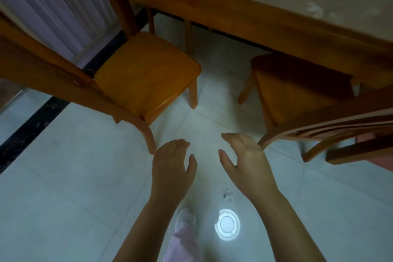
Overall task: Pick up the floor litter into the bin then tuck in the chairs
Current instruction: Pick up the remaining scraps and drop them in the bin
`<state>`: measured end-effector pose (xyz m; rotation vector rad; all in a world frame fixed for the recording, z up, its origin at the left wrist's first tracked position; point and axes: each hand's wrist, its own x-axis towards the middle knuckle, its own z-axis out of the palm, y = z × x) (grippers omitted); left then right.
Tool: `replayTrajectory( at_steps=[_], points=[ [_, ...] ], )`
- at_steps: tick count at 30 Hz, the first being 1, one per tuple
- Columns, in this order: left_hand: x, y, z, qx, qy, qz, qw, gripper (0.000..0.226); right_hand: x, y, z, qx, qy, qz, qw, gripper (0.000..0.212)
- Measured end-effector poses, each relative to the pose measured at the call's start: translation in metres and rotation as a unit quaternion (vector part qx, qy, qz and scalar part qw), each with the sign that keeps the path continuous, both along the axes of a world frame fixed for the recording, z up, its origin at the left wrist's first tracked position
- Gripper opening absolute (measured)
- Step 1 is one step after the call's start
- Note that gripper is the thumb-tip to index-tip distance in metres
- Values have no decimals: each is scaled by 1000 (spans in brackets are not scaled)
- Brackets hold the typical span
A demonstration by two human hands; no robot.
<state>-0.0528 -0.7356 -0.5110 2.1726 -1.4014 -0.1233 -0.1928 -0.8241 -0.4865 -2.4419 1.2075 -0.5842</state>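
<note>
Your fingers (pixel 177 144) hung loose and empty, left hand (pixel 173 168) and right hand (pixel 247 160) palm-down side by side above the floor tiles (pixel 63 176). A dark litter scrap (pixel 225 192) lay at five o'clock from them, the left chair (pixel 146 74) at eleven, the right chair (pixel 297 93) at two.

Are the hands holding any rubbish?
No, the left hand and right hand are both empty, with fingers loosely spread above the floor.

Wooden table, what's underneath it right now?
Pale floor tiles, a dark floor strip, two slim wooden legs and the shadowed front of the right chair seat. The tabletop covers everything farther back.
</note>
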Motion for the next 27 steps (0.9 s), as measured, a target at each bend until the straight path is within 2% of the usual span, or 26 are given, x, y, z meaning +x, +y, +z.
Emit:
replayTrajectory(
  at_steps=[5,10,15,18,22,27],
  points=[
    [14,-24,-112,15,-13,24,1000,27,15,-25,-119,10,17,18,1000,34],
    [21,-42,-228,11,49,69,996,29,14,-45,-244,5,8,66,998,32],
    [28,-41,-341,16,52,69,996,21,11,-52,-356,17,5,85,996,38],
    [31,-30,-403,44,64,76,994,24,5,-53,-418,4,17,106,994,42],
    [39,-4,-469,75,39,48,995,27,-8,-50,-489,8,22,128,991,43],
    [45,18,-521,114,29,66,991,29,-41,-41,-557,66,6,133,989,44]
  ],
)
